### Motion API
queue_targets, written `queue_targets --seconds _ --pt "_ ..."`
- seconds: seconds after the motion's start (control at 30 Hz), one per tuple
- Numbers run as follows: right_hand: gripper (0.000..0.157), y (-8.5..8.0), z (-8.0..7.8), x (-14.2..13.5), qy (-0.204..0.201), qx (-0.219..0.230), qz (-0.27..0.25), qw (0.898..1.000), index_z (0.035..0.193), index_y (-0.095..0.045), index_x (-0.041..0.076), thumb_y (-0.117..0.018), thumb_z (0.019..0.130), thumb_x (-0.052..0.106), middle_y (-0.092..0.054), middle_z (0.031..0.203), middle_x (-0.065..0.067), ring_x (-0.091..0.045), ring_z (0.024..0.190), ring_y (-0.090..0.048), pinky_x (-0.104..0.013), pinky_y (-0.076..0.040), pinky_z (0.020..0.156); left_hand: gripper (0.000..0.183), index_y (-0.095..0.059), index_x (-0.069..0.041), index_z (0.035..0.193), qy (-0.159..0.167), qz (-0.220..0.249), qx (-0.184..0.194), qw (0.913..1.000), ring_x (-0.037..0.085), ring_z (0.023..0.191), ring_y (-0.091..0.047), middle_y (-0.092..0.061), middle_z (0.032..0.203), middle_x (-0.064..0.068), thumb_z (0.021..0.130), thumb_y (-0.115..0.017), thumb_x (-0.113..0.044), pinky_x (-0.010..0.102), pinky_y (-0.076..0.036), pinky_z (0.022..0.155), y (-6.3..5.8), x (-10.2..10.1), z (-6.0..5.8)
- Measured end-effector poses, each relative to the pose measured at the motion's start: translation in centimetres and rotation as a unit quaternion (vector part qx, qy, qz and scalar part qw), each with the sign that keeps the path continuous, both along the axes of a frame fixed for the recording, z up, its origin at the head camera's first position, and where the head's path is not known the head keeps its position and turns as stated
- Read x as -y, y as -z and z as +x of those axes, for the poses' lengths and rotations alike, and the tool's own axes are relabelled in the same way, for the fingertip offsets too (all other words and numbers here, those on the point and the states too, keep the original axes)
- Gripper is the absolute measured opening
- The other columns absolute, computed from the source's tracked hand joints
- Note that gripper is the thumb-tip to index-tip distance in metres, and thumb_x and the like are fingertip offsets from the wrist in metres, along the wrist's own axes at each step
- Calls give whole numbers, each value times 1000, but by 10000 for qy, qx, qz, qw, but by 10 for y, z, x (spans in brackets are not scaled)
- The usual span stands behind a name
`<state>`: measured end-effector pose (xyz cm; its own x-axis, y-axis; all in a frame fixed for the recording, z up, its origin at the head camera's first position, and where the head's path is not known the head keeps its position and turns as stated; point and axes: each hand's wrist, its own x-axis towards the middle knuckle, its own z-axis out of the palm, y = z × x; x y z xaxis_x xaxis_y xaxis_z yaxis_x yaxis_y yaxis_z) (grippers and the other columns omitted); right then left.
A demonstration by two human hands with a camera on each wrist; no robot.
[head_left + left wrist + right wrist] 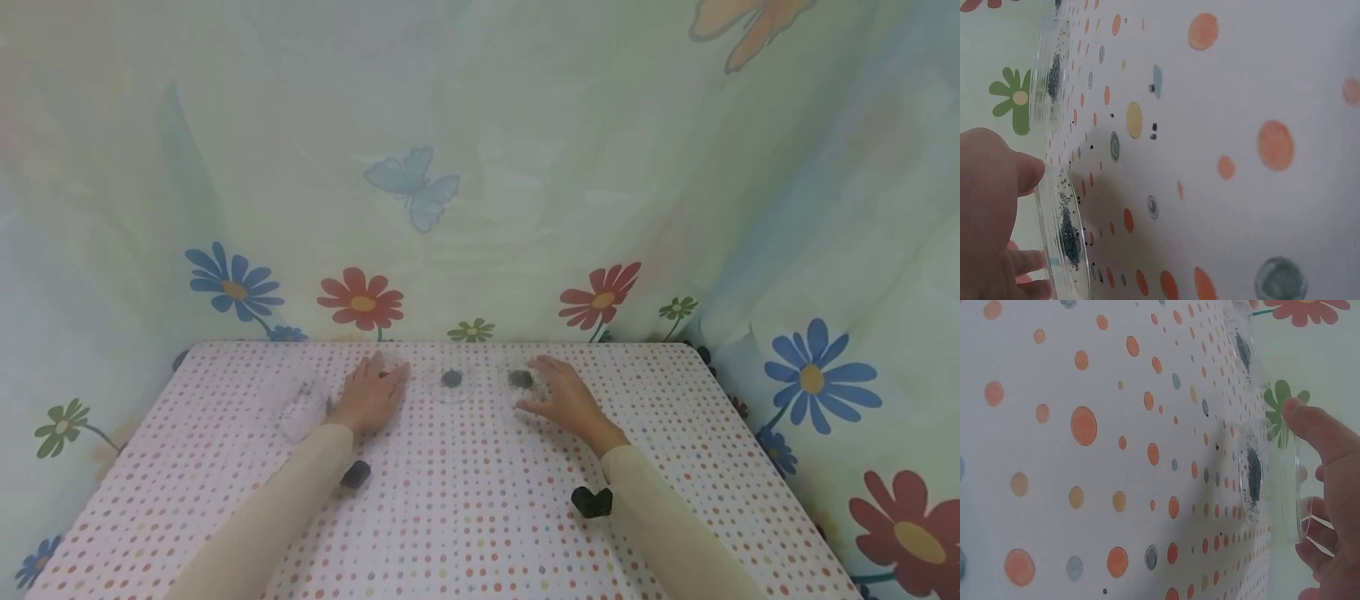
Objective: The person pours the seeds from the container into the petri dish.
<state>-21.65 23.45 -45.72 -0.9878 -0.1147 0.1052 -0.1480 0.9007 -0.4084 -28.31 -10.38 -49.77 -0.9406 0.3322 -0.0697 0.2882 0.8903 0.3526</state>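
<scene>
Three clear petri dishes, each with a small heap of dark granules, stand in a row near the table's back edge. My left hand (pixel 371 396) holds the left petri dish (pixel 1069 237) by its rim, thumb on the near side and fingers across from it. The middle petri dish (pixel 452 380) stands between my hands. My right hand (pixel 562 400) grips a clear petri dish lid (pixel 1298 481) between thumb and fingers, tilted close over the right petri dish (pixel 1252 475). Dark granules lie spread in that dish.
Clear plastic pieces (pixel 300 408) lie left of my left hand. Black specks are scattered on the dotted tabletop (pixel 465 517). A flowered curtain (pixel 480 208) hangs behind the table and along its sides. Black wrist cameras sit by both sleeves.
</scene>
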Motion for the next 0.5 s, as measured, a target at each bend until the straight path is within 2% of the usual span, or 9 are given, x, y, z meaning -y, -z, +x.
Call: queue_targets --seconds 0.5 --pt "71 -1 -6 5 74 150 -137 9998 140 -49 11 -76 80 39 -40 151 -17 -38 140 -36 -56 -34 113 51 -30 -31 152 -3 37 -20 10000 42 149 -4 -7 163 16 102 -35 -42 63 -11 118 1 0 2"
